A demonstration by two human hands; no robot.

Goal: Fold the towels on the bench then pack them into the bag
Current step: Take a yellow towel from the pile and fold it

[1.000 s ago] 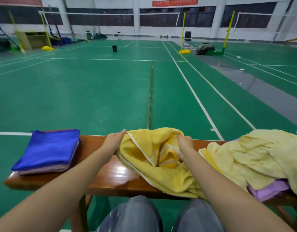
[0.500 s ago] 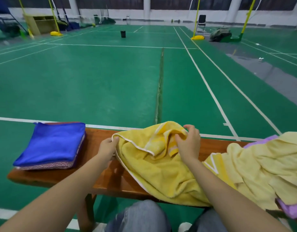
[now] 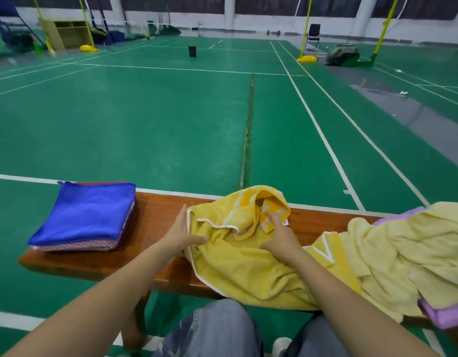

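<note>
Both grips have loosened since a moment ago. The left grip [image 3: 181,235], which was pinching a corner of the yellow towel [image 3: 243,266], now lies with straight fingers along its white-piped left hem, thumb resting on the cloth, clasping nothing. The right grip [image 3: 282,237] has let go of the bunched fold near the far edge and presses on it with relaxed fingers.

The towel sits across the middle of the surface [image 3: 155,217], rumpled, its near half spilling over the near edge toward the person's knees. I'd judge it is being smoothed flat before a first fold, so this one is barely begun.

At the left end a folded blue towel [image 3: 86,215] tops a patterned towel [image 3: 88,245]. At the right end a heaped pale yellow towel [image 3: 403,253] and a lilac towel [image 3: 444,320] wait, lying against the working towel and crowding the room to spread it. No bag shows nearby; what looks like a dark green bag [image 3: 342,55] lies far across the court.
</note>
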